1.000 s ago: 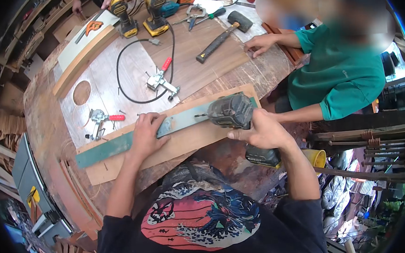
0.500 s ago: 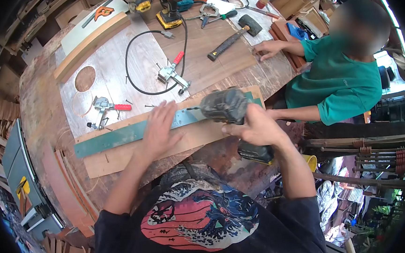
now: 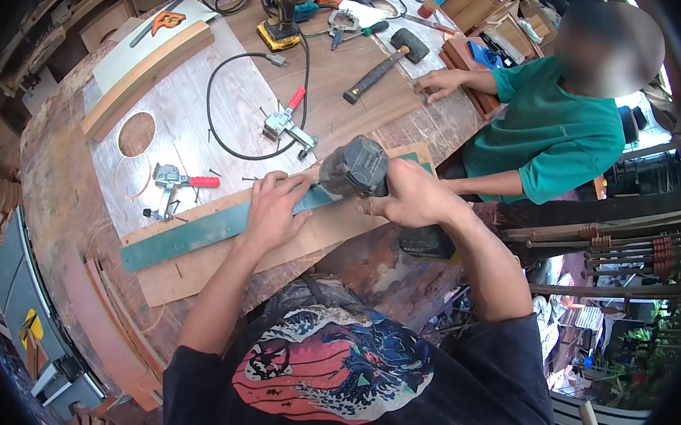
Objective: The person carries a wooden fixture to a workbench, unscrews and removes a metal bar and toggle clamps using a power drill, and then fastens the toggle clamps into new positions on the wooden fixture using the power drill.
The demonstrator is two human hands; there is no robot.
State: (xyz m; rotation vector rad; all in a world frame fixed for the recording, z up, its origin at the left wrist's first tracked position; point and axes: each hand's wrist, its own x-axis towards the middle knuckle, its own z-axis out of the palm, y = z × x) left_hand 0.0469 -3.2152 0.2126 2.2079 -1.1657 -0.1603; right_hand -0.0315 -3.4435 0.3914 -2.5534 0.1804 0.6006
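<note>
My right hand [image 3: 412, 196] is wrapped round the grip of a cordless drill [image 3: 359, 166]. Its battery end hangs below the hand, past the table edge, and its nose points left, close to my left fingers. A long green strip [image 3: 181, 241] lies along a thin wooden board [image 3: 173, 282] at the near side of the table. My left hand [image 3: 273, 211] rests across the strip, palm down, fingers stretched toward the drill's nose. The drill's tip and the strip under it are mostly hidden by that hand and the drill body.
Two red-handled toggle clamps [image 3: 188, 181], loose screws and a black cable [image 3: 210, 115] lie beyond the strip. Farther back are a mallet [image 3: 384, 66], a yellow drill [image 3: 280, 27] and a wooden rail [image 3: 146, 80]. At the right, a person in a green shirt [image 3: 544, 135] rests a hand on the table.
The drill has moved left and turned, its nose now near my left hand. My left hand has shifted slightly right, its fingers nearer the drill. The whole view has shifted a little.
</note>
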